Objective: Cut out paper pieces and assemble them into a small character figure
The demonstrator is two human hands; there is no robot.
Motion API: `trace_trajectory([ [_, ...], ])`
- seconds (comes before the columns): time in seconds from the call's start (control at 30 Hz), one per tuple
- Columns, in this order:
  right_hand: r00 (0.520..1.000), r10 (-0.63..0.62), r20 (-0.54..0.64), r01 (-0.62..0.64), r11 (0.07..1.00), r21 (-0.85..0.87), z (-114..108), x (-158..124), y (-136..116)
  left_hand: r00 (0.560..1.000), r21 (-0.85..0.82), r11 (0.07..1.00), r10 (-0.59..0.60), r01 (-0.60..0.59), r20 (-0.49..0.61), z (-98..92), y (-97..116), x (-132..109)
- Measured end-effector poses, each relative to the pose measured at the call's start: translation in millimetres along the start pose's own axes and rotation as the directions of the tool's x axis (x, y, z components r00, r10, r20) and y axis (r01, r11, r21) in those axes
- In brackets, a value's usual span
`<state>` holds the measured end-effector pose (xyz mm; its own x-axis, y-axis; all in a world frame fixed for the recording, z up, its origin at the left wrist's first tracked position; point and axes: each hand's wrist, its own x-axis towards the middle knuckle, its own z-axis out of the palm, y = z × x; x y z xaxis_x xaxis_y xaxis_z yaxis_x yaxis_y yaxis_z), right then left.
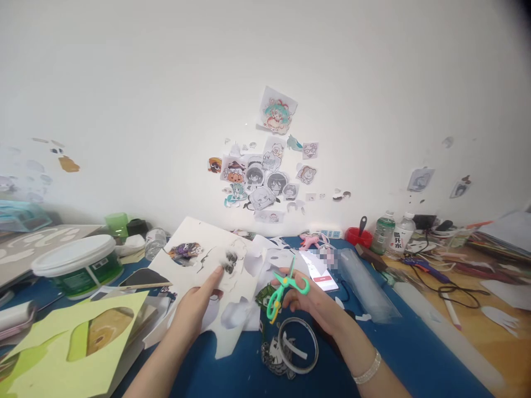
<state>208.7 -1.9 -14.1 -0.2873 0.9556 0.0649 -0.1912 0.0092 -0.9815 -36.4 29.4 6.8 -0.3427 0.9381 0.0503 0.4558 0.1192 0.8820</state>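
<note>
My left hand (198,301) is closed on a white paper sheet (170,284), thumb on top near a black-and-grey printed figure (230,261); its other fingers are hidden. The sheet carries printed cartoon figures and has cut-out holes. Just right of it, my right hand (309,301) holds green scissors (286,282) by the handles, the blades pointing up and parted. On the blue tabletop (219,376) below lies a roll of clear tape (316,351), partly over a black-and-white paper cut-out (271,354).
At left stand a white-lidded tub (78,254) and yellow-green cut paper (120,342). A lit phone (326,281), clear plastic film (369,287) and a pink glue gun (309,241) lie at right. Two bottles (402,235) stand farther right. Cut-outs (261,196) cover the wall.
</note>
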Motion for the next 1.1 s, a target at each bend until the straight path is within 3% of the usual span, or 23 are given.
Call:
trace_trajectory([
  [0.1, 0.997, -0.067, 0.047, 0.062, 0.991, 0.117, 8.2, -3.6, -6.7, 0.993, -0.066, 0.995, -0.072, 0.078, 0.089, 1.9, -3.0, 2.4],
  [0.2, 0.994, -0.1, 0.04, 0.093, 0.984, 0.149, 14.6, -3.4, -7.8, 0.992, -0.111, 0.989, -0.091, 0.1, 0.083, 3.4, -3.6, 0.8],
  [0.3, 0.993, -0.121, -0.004, 0.121, 0.985, 0.12, 20.1, -1.5, -4.6, 0.99, -0.138, 0.989, -0.04, 0.058, 0.132, 2.3, 0.9, -6.8],
  [0.43, 0.984, -0.176, -0.001, 0.176, 0.98, 0.097, 25.8, -2.2, -2.7, 0.975, -0.049, 0.999, 0.027, -0.016, 0.221, -1.5, 9.0, -17.5],
  [0.67, 0.971, -0.238, -0.019, 0.236, 0.95, 0.206, 32.7, -11.2, -6.0, 0.985, -0.101, 0.995, 0.012, 0.005, 0.171, 0.9, 10.6, -19.1],
  [0.83, 0.977, -0.166, 0.131, 0.126, 0.955, 0.269, 47.4, -13.2, 6.3, 0.987, -0.032, 0.999, 0.041, -0.037, 0.155, 2.8, 14.2, -31.4],
  [0.97, 0.957, -0.122, 0.264, 0.053, 0.965, 0.255, 60.9, -13.4, 16.2, 0.987, -0.166, 0.984, 0.083, -0.059, 0.14, 5.7, 14.1, -34.6],
  [1.1, 0.935, -0.055, 0.351, -0.016, 0.98, 0.198, 71.6, -14.7, 18.7, 0.998, -0.309, 0.951, 0.01, 0.011, 0.068, 10.6, 5.8, -29.5],
])
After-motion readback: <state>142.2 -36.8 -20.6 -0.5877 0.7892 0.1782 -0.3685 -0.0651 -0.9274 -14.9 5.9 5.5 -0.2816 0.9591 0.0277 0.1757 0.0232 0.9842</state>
